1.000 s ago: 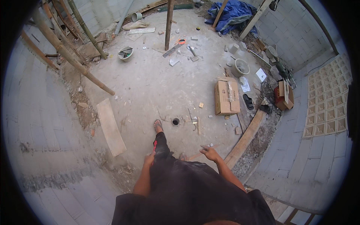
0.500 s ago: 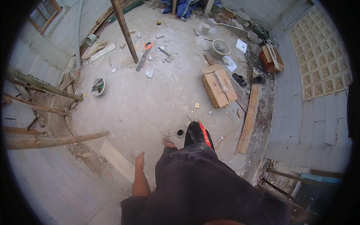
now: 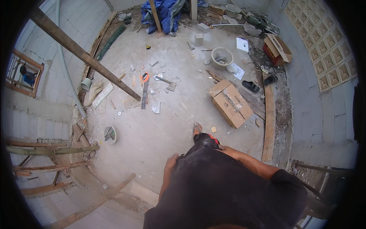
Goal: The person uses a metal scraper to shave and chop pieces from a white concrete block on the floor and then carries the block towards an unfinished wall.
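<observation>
My left hand [image 3: 172, 160] is at my left side, against the dark shirt [image 3: 225, 187]; its fingers are mostly hidden. Across my front, my right hand [image 3: 225, 150] rests at the hem near the black shorts [image 3: 206, 142] with a red stripe; its fingertips are out of sight. I cannot make out anything held in either. One bare foot [image 3: 197, 128] is forward on the dusty concrete floor. Just ahead and right of it lie a small yellowish square piece [image 3: 213, 129] and a taped cardboard box [image 3: 233, 107].
Ahead lie a handsaw [image 3: 145, 91], a hammer [image 3: 164, 79] and a tape measure [image 3: 148, 47]. A slanted wooden post [image 3: 91, 61] crosses the left side. Buckets [image 3: 109, 135] [image 3: 222, 57], sandals [image 3: 251, 86] and a long plank [image 3: 268, 122] surround the floor. Another person [image 3: 27, 75] shows through a window.
My viewpoint has moved forward, and the floor objects appear nearer. The left hand has drawn in from hanging out to the side. My right hand and forearm have come into view.
</observation>
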The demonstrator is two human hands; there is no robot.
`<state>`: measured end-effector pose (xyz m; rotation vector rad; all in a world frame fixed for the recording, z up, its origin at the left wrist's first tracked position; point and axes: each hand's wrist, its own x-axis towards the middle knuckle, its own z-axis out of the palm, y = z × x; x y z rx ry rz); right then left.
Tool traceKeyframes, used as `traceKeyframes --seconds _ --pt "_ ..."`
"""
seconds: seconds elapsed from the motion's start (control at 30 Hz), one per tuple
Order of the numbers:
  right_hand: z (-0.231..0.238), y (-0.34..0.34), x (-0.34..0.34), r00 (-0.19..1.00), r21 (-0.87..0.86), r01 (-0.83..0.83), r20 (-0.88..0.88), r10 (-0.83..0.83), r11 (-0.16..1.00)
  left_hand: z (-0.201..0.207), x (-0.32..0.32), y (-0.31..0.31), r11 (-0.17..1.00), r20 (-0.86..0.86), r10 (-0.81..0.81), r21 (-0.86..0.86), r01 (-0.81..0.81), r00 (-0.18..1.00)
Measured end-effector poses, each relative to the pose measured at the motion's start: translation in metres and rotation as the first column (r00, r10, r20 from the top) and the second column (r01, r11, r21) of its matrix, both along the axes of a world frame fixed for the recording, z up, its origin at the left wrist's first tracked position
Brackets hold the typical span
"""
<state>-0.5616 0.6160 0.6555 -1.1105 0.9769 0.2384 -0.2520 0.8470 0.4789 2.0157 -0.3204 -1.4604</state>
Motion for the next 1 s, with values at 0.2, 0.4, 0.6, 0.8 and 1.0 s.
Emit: traceKeyframes --seconds 0.2,0.4,0.6,0.8,1.0 --pt "0.075 -0.132 0.107 0.814 -0.456 -0.494 0.056 0.578 0.740 0.083 0.053 -0.112 0.994 0.129 0.095 -0.066 -0.087 0.987" --pt "0.083 -0.182 0.215 0.818 -0.381 -0.478 0.135 0.560 0.791 0.012 0.128 -0.116 0.957 -0.201 0.137 0.280 -0.077 0.970" --pt "0.012 -0.221 0.158 0.975 -0.507 0.117 -0.107 -0.197 0.854 -0.013 0.214 -0.174 0.828 -0.176 -0.475 0.242 0.506 0.862" --pt "-0.069 -0.115 0.093 0.290 -0.491 0.782 -0.261 -0.921 0.385 -0.009 0.340 -0.370 0.669 -0.183 -0.640 0.345 0.658 0.747" --pt "-0.130 0.008 0.165 -0.009 -0.468 0.860 -0.412 -0.911 0.203 0.040 0.432 -0.646 0.652 0.138 -0.758 0.190 0.734 0.638"
